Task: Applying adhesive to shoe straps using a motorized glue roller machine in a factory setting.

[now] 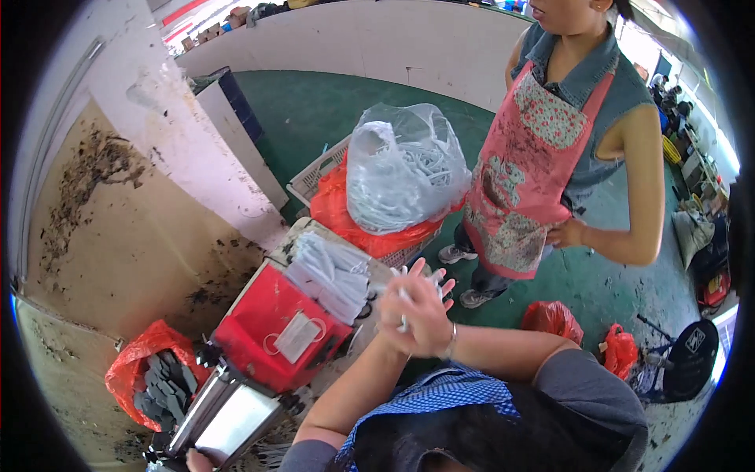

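A worker's two hands come together near a pile of white strips (326, 274) beside a red box (255, 334). The right hand (421, 316) curls around small white pieces (404, 296) over the left hand (446, 289), fingers spread, its grip hidden. Light, even pressure would likely keep the pieces from slipping between fingers.
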